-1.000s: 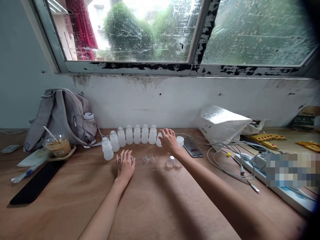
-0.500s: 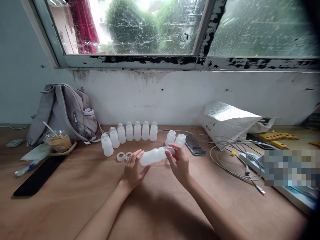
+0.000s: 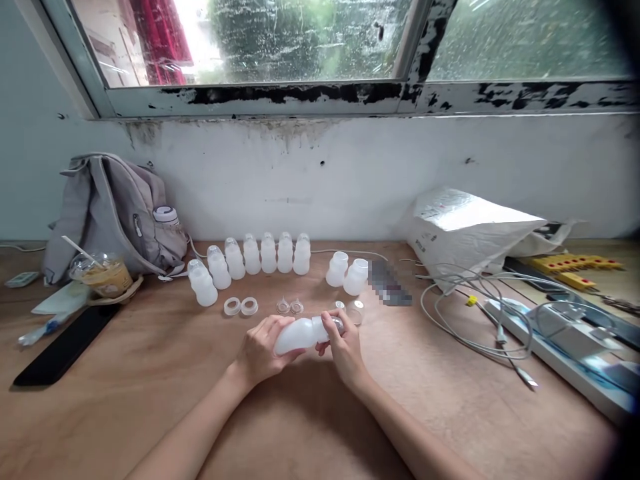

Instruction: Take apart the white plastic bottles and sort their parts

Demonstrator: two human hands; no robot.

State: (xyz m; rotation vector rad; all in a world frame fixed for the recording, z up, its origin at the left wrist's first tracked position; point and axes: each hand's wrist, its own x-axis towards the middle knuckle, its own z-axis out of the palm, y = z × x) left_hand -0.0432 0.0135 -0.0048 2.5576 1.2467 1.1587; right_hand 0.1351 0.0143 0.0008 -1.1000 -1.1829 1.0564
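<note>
Streaked window panes (image 3: 310,57) filled the top of the frame above a stained wall (image 3: 240,173) and a wooden desk (image 3: 150,373). Just below center, a frosted bottle (image 3: 294,336) was held nearly level: the left hand (image 3: 261,348) curled around its rounded base, and the right hand (image 3: 346,345) pinched its clear-capped end between thumb and fingers. It looked light, hollow and fairly stiff, perhaps smooth enough to slip; its narrowed waist and collar seemed the surest holds, while the thin cap might dent under a squeeze. Seven capped bottles (image 3: 268,257) stood left of center, the frosting hiding any contents. Right of center stood two uncapped bottles (image 3: 355,280), their insides too small to judge. At far left, a clear cup (image 3: 106,283) held a brown drink and a straw (image 3: 80,248); a backpack (image 3: 107,200) pocket held a lidded flask (image 3: 166,215).
</note>
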